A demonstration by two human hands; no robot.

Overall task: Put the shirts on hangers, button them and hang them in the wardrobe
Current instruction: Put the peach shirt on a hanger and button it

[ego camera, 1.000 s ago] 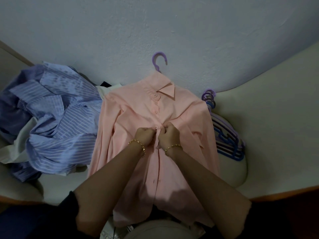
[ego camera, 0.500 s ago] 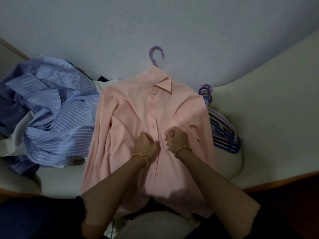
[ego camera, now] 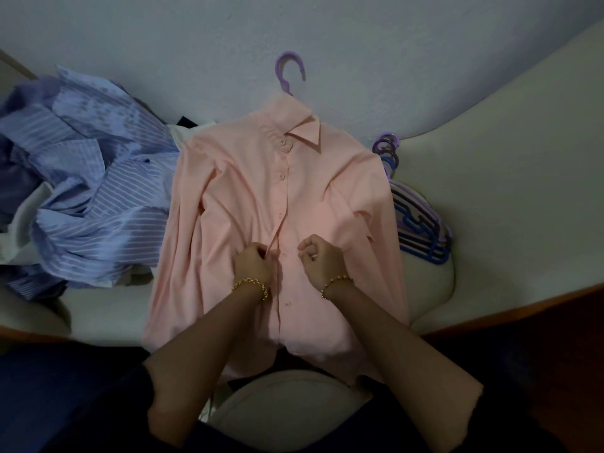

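Lying on a sofa (ego camera: 496,191), one pink shirt (ego camera: 310,197) on one hanger (ego camera: 283,68), pinched by left grip (ego camera: 253,266), right grip (ego camera: 318,258) curled, hold unclear.

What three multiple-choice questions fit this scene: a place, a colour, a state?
1. Relative to the pink shirt, the spare hangers lie: A left; B right; C on top.
2. The hanger hook above the collar is: A purple; B red; C green.
3. The shirt's front is: A fully buttoned; B buttoned above, open lower down; C fully open.
Answers: B, the stack lies by its right sleeve; A, the hook is lilac-purple; B, the left hand holds a loose front edge.
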